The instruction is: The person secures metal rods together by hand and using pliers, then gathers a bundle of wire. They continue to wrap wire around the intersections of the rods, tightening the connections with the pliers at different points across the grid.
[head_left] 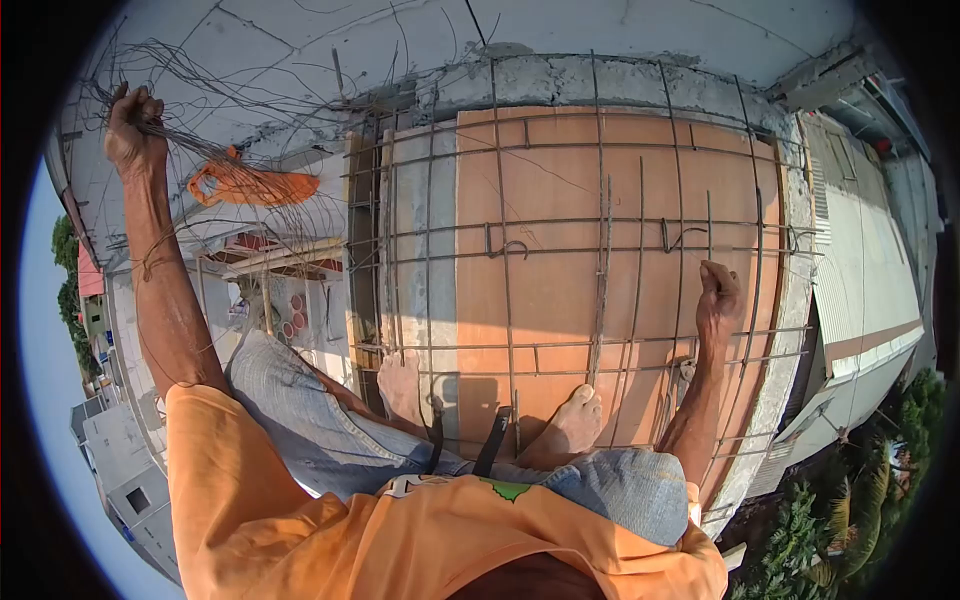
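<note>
Orange shirt up close, wires bunched at one side, steel grid underfoot

Right under the camera, it's the orange shirt [400,540], and past its hem the faded jeans [320,430], knees bent wide. Bare feet next: the left foot [400,388] by the grey strip [415,290], the right foot [572,422] over on the orange-brown panel [560,290]. Sunlight floods the panel's near part; shade takes the far part.

Across it all runs the steel bar grid [600,147], hooked bar ends poking up. Above its right side is the right hand [718,298], fingers curled; whether it grips anything, I cannot tell.

Out to the left, arm at full stretch, the left hand [135,120] is clenched around a tangle of thin wires [215,160], strands trailing across an orange plastic piece [290,187].

Beyond the grid, a rough concrete edge [540,88], then a pale grey wall [340,45]. Off right, a corrugated roof [860,230] and green trees [850,530] below; far left, buildings [125,470] under blue sky [50,300].
</note>
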Motion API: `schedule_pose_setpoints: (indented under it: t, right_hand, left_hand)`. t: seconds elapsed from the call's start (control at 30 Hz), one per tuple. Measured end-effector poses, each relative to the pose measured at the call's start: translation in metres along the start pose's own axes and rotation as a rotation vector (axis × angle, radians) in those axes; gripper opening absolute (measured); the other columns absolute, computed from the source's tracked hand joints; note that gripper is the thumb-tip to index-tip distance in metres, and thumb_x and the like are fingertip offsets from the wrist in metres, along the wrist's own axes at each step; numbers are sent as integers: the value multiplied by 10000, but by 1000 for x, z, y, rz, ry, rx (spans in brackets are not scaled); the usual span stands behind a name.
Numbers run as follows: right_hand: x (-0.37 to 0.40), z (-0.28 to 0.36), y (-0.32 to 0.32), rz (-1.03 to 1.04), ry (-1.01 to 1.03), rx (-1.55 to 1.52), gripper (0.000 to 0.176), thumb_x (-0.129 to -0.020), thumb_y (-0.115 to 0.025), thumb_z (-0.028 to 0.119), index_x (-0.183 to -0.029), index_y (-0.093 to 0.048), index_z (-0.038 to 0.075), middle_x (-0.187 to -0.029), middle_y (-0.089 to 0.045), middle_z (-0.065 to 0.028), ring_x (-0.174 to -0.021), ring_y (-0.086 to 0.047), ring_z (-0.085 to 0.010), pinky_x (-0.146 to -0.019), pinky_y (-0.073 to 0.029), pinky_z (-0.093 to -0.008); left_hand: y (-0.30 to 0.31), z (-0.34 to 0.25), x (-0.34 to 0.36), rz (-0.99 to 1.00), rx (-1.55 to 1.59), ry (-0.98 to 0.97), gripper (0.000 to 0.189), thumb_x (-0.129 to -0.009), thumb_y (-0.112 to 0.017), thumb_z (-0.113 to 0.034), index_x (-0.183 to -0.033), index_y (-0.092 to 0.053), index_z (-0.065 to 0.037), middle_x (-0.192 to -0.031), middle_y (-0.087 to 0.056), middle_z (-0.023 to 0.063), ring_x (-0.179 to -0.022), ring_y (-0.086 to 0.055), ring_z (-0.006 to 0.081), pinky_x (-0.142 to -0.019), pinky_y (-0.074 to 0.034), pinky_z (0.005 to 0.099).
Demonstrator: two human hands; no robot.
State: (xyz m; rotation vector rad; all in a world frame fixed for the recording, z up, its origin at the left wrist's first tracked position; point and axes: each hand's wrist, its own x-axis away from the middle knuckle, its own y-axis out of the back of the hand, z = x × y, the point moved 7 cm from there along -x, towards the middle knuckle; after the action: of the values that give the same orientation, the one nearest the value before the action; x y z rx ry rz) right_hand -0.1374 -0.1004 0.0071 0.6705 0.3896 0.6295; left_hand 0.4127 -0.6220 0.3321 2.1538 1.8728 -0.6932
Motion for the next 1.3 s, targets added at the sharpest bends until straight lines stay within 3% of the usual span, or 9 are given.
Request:
schedule_pose_setpoints:
  t: [0.4,0.5,0.77,0.83,0.9,1.0,1.1,1.17,1.3]
  right_hand:
    - [-15,-48,43,-61,-71,288,109,-861,-659,148,-938,-717,96,-718,-586,-131,-642,-583,-264,-589,-431,-371]
    - [-14,-68,40,-60,-60,258,110,-857,-659,148,-936,-713,94,-713,-586,-136,-636,-583,-282,-596,-444,-372]
    - [-6,-2,13,149,7,280,211,-894,-605,102,-1086,-665,39,-831,-580,-162,-728,-590,-311,-652,-445,-404]
    - [-9,20,5,138,72,431,423,-901,-613,145,-1309,-529,68,-1123,-567,-190,-890,-615,-349,-726,-488,-412]
    - [-7,56,7,-32,134,578,484,-909,-623,188,-1356,-471,78,-1260,-516,-214,-1053,-591,-390,-783,-519,-424]
    - [-13,99,4,-110,286,799,487,-915,-627,227,-1350,-470,73,-1292,-504,-231,-1137,-556,-419,-811,-537,-438]
    - [-27,171,-14,59,411,283,439,-923,-622,238,-1303,-508,50,-1267,-516,-226,-1087,-587,-388,-766,-536,-436]
    - [-21,228,-41,315,300,-7,353,-926,-613,205,-1222,-564,17,-1176,-566,-218,-989,-627,-348,-749,-527,-416]
    - [-7,287,-101,611,545,-223,245,-918,-582,98,-1140,-602,-4,-998,-623,-177,-864,-650,-305,-677,-525,-388]
  left_hand:
    - [118,53,-64,-157,-73,211,101,-827,-504,57,-914,-476,13,-783,-546,146,-573,-422,192,-583,-386,323]
    - [89,46,-36,-177,-96,254,22,-833,-515,11,-826,-495,8,-774,-533,117,-578,-420,174,-589,-361,304]
    - [-44,44,35,-24,-64,175,207,-843,-577,-15,-1036,-502,-17,-764,-578,87,-593,-471,155,-609,-398,311]
    - [-50,44,27,94,-35,139,74,-836,-592,-47,-899,-556,-30,-745,-567,48,-606,-476,132,-615,-416,303]
    - [-50,49,40,-4,-136,-76,195,-861,-557,-113,-667,-549,-96,-578,-552,15,-459,-509,90,-442,-416,221]
    - [-47,61,46,-45,-192,-23,125,-848,-578,-131,-736,-608,-85,-547,-531,-4,-464,-488,79,-450,-393,207]
    - [-71,54,62,-146,-103,-27,161,-811,-612,-103,-962,-607,-46,-611,-549,5,-487,-481,85,-459,-392,215]
    - [-77,58,64,-162,-87,-1,166,-810,-613,-106,-964,-605,-46,-614,-543,5,-494,-480,81,-462,-388,213]
    - [-71,76,61,-174,-181,44,194,-830,-605,-160,-990,-612,-50,-654,-594,30,-547,-549,125,-500,-434,263]
